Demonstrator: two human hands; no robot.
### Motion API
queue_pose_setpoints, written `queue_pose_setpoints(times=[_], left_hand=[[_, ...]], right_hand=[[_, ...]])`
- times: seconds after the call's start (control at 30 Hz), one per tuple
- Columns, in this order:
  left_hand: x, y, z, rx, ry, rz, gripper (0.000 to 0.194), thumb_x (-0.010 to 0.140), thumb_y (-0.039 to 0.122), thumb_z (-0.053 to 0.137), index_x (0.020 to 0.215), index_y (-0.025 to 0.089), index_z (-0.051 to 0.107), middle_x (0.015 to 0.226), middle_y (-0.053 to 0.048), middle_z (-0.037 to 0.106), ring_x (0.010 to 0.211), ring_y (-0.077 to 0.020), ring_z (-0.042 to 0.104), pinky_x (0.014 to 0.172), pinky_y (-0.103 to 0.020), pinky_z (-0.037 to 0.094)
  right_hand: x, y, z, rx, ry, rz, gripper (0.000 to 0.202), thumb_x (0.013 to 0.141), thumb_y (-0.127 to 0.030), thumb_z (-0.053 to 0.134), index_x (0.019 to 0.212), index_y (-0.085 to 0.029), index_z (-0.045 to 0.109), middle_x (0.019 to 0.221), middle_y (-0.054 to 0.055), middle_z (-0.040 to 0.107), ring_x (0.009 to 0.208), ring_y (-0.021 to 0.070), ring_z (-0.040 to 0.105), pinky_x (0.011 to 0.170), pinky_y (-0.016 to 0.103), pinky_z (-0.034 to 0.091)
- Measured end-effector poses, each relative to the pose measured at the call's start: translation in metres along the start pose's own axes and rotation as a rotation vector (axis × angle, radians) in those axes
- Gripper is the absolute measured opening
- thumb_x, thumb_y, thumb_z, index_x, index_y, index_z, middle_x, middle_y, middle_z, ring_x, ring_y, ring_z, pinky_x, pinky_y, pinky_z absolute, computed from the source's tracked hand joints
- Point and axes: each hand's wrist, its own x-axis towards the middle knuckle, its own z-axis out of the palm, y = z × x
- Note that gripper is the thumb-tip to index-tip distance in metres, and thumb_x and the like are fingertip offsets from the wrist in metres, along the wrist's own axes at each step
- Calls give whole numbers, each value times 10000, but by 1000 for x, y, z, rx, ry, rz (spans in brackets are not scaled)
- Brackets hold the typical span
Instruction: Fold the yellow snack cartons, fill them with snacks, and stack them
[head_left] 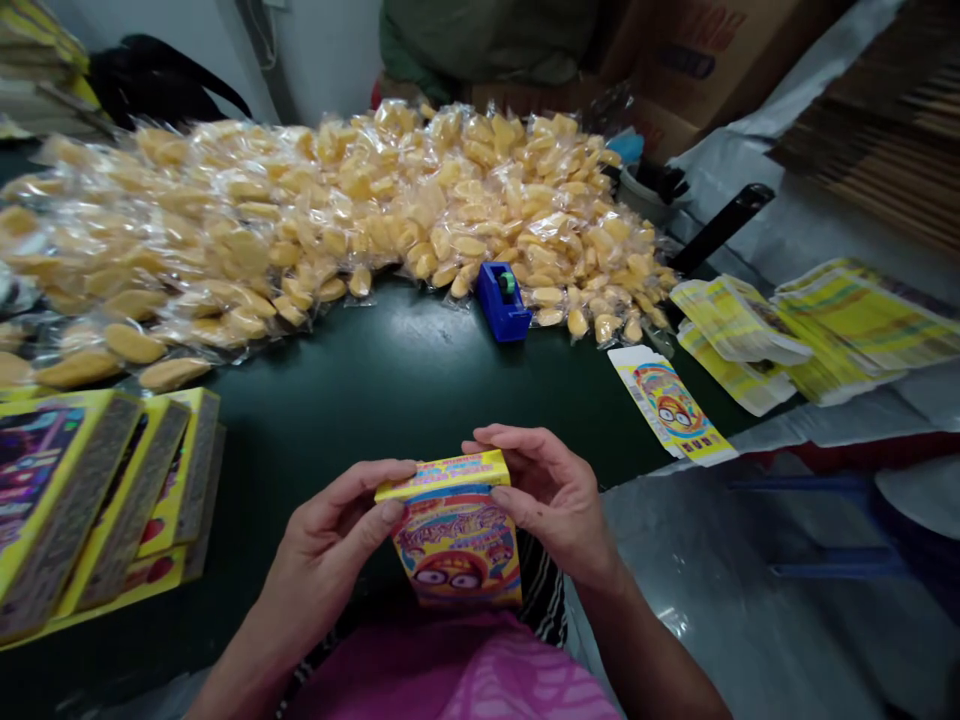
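A small yellow printed carton (459, 545) with a cartoon face in glasses stands upright before me, its top panel folded across. Around its left upper edge my left hand (341, 530) is closed, thumb on the front and fingers along the top. My right hand (555, 500) grips the right upper corner, thumb on the front face and fingers behind. The carton's back and inside are hidden. Beyond it on the dark green table (360, 385) sits a blue tape dispenser (504, 303). A flattened carton (673, 408) lies to the right.
Many plastic-wrapped yellow pieces (337, 215) are heaped across the back of the table. Yellow boxes (90, 500) are stacked at the left. Piles of flat cartons (847, 330) lie at the right, near a black rod-like object (724, 230). A blue stool (832, 560) stands lower right.
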Motion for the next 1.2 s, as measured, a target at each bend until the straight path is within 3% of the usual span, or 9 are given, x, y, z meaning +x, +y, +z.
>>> queue_pose_setpoints(times=[0.17,0.4,0.47,0.53,0.63,0.77,0.9,1.03,1.2], left_hand=[[2,2,4,-63,12,36,125,798,334,755,904,287,802,1080,-59,766,984,-246,715,793,-275,601],[21,-19,4,-142,135,-187,272,672,438,834,815,209,799,911,-69,774,799,-199,698,685,-221,570],[31,-20,4,-187,203,-227,332,593,453,873,785,197,785,876,-65,776,750,-199,697,625,-213,566],[39,-18,6,-270,252,-259,383,509,454,906,758,199,768,856,-52,778,708,-203,697,577,-220,567],[47,-20,11,-335,256,-314,426,447,441,928,747,195,753,829,-39,775,664,-199,691,542,-223,564],[50,-29,18,-344,196,-341,397,513,434,911,791,200,752,804,-24,768,629,-184,684,533,-222,560],[53,-35,20,-365,139,-345,348,572,429,890,801,209,750,806,-16,769,617,-177,683,545,-231,564],[57,-38,19,-379,105,-349,345,592,445,878,818,218,750,834,-16,777,623,-184,692,550,-241,568],[60,-40,18,-433,113,-384,368,599,444,886,855,224,741,773,4,761,594,-159,680,541,-219,562]], right_hand=[[-2,-1,-5,-105,-86,23,239,864,-175,699,1066,-294,747,1231,38,671,1148,187,647,971,312,525],[8,29,-20,-102,51,180,180,779,-342,774,931,-246,781,1049,63,748,979,209,698,872,350,556],[35,30,-42,-155,220,164,309,732,-447,773,910,-195,758,989,89,742,949,242,696,835,395,568],[72,26,-69,-224,525,51,395,682,-520,762,887,-188,702,969,72,709,980,238,665,836,388,559],[133,17,-102,-295,698,14,398,678,-505,747,928,-218,630,1025,37,662,1064,214,595,868,362,528],[196,9,-116,-353,655,183,347,706,-498,743,807,-195,608,916,33,656,949,223,596,807,436,539],[225,2,-118,-371,609,341,321,666,-400,818,792,-176,626,808,26,658,829,206,588,759,476,544],[229,1,-114,-339,615,380,186,749,-251,770,784,-152,616,720,-1,613,703,164,577,695,417,547],[208,22,-99,-244,679,189,138,857,-225,650,784,-166,549,717,-43,566,679,110,569,655,281,528]])
